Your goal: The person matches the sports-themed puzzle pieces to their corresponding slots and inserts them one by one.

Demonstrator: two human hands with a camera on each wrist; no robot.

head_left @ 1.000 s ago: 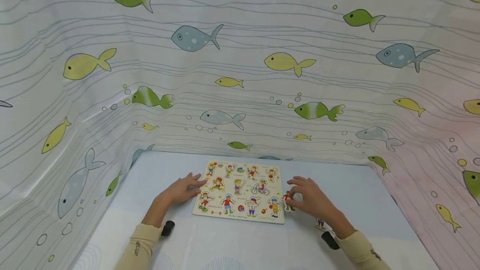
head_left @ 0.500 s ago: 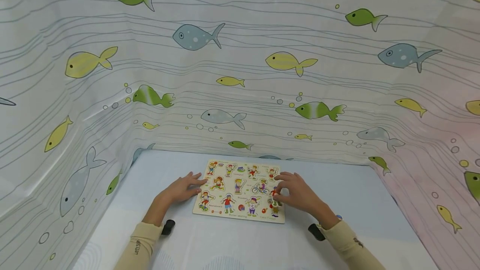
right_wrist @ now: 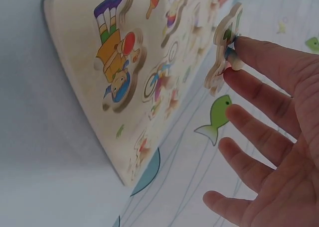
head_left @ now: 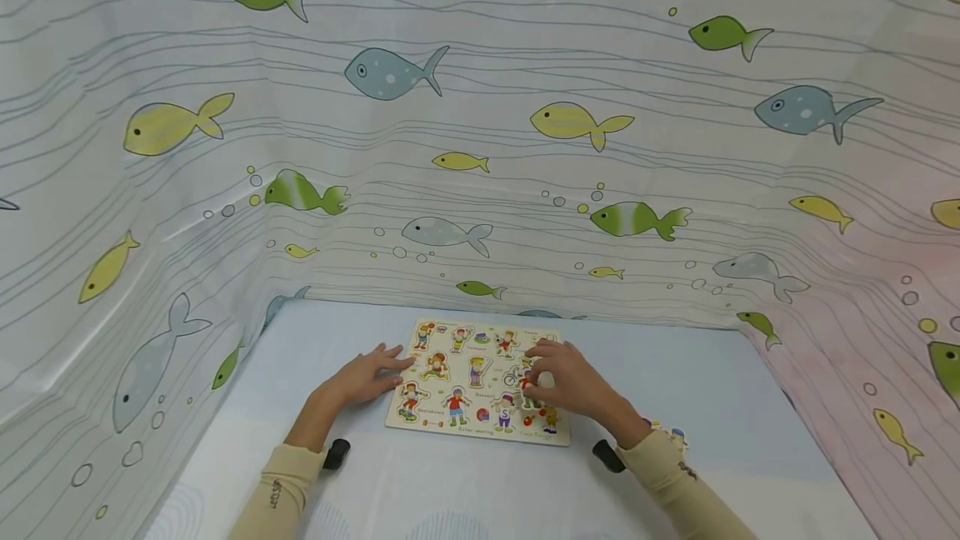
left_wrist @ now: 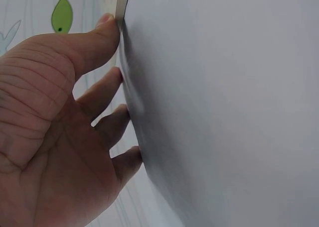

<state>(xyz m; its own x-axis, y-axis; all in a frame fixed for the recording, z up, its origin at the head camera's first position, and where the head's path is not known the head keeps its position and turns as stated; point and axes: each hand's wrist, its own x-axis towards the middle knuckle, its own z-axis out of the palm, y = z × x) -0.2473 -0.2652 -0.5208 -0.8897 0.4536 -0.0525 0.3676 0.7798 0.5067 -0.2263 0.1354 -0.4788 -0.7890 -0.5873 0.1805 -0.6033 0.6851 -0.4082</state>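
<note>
A wooden puzzle board (head_left: pixel 397 425) printed with sports figures lies on the table. At its left edge my left hand (head_left: pixel 366 375) rests with spread fingers; in the left wrist view the thumb (left_wrist: pixel 99 42) touches the board's edge. My right hand (head_left: pixel 573 377) is over the board's right part. Between its thumb and index finger it pinches a figure-shaped puzzle piece (right_wrist: pixel 218 67) by the small knob, held tilted above the board. The other right fingers are spread. A blue-haired figure with a red bat (right_wrist: pixel 114 70) sits at the board's near right corner.
Loose puzzle pieces (head_left: pixel 675 437) lie on the pale table (head_left: pixel 480 498), partly behind the right forearm. A fish-patterned sheet (head_left: pixel 480 82) stands around the table's back and sides. Black wrist devices (head_left: pixel 337 455) show at both sleeves.
My right hand has moved left from beside the board to over its right part, carrying the puzzle piece. The loose pieces by the forearm show more now. My left hand stays put.
</note>
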